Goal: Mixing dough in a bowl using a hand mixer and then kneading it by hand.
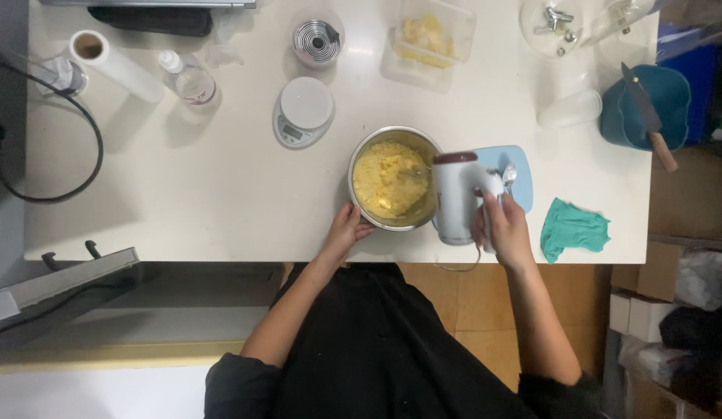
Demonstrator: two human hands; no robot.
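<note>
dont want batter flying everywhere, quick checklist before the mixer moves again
1. Left hand steadying the metal bowl at its near rim: ok.
2. Right hand gripping the white hand mixer: ok.
3. Beaters down in the yellow mixture: ok, they reach into it.
4. Bowl fully on the table: ok, though close to the near edge.
5. Mixer cord clear of the bowl: cannot tell, only a loop shows below the table edge.
6. Speed setting: cannot tell.

Black top, sleeves pushed up past elbows (bunched dark cuffs). Bare forearms; left hand (344,231) and right hand (507,230) ungloved, no jewellery visible.
</note>
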